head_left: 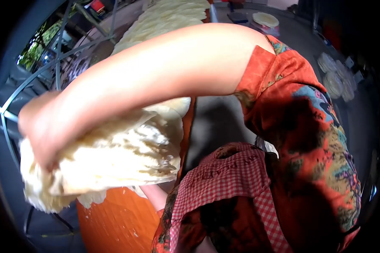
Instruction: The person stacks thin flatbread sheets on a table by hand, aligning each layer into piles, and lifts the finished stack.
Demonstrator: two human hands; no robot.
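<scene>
My right arm reaches across the view to the left, where my right hand (46,130), blurred by motion, is closed over the far left end of a thick stack of thin pale sheets (122,156). The stack's ruffled, layered edges face me, and its left end droops over the orange surface (118,219). My left forearm (153,196) reaches in beneath the stack's lower edge. The stack hides my left hand, so its fingers do not show.
More pale sheets (164,19) lie overlapping along the far part of the orange surface. Round pale stacks (335,78) stand on the floor at right, another (265,20) at the top. A metal frame (58,55) is at left.
</scene>
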